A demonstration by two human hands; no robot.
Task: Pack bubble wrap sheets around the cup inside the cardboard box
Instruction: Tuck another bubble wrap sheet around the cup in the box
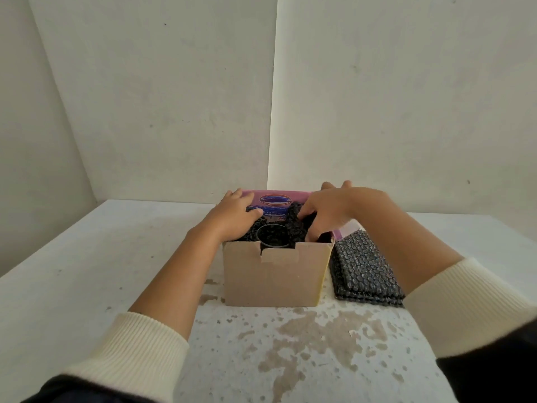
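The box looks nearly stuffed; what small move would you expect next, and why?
Probably the right hand pushes its dark bubble wrap wad down beside the cup. The wad sits above the cardboard box rim, and the cup's mouth is uncovered.

blue print on the box flap (pixel 273 200), seemingly unreadable.

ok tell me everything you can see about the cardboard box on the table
The cardboard box is plain brown on its near wall, with a notched top edge and a pink printed inner flap at the back. It stands upright and open on the white table. Dark bubble wrap and a cup sit inside. Both hands reach in: left hand, right hand. A stack of bubble wrap sheets lies beside its right wall.
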